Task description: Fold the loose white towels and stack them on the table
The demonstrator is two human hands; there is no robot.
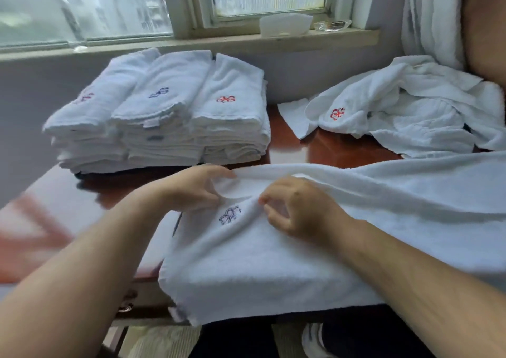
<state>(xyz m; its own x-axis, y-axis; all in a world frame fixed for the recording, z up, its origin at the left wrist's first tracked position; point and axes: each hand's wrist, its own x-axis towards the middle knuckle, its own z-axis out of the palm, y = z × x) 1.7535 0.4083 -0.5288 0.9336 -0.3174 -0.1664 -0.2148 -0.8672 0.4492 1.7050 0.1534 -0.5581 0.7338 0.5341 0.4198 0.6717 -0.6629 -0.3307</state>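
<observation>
Our left hand (pixel 197 188) and right hand (pixel 298 207) meet at the centre of the frame, both on the white towel (pixel 246 262) that we are working. The left hand's fingers are curled, and its thumb and fingertips pinch the thick folded edge at the towel's far side. The right hand, just beside it, is curled too and nips a small ridge of cloth between thumb and forefinger.

This towel fills the lower centre and right. It lies across the near edge of the table (pixel 345 149), its front hanging over, and a long fold runs off to the right edge of the frame.

Across the top we see a window (pixel 82 7) with a pale sill (pixel 219 43) below it. The reddish-brown table shows bare between the cloths.

At upper left of centre the stack of folded towels (pixel 164 116) stands in three side-by-side piles against the wall. At upper right the loose towels (pixel 410 111) lie in a crumpled heap, well apart from the stack.

On the sill, top centre, sits a white tub (pixel 284 23).

Between our hands, on the towel, is a small blue emblem (pixel 229 215); a red emblem (pixel 337 114) shows on the loose heap.
</observation>
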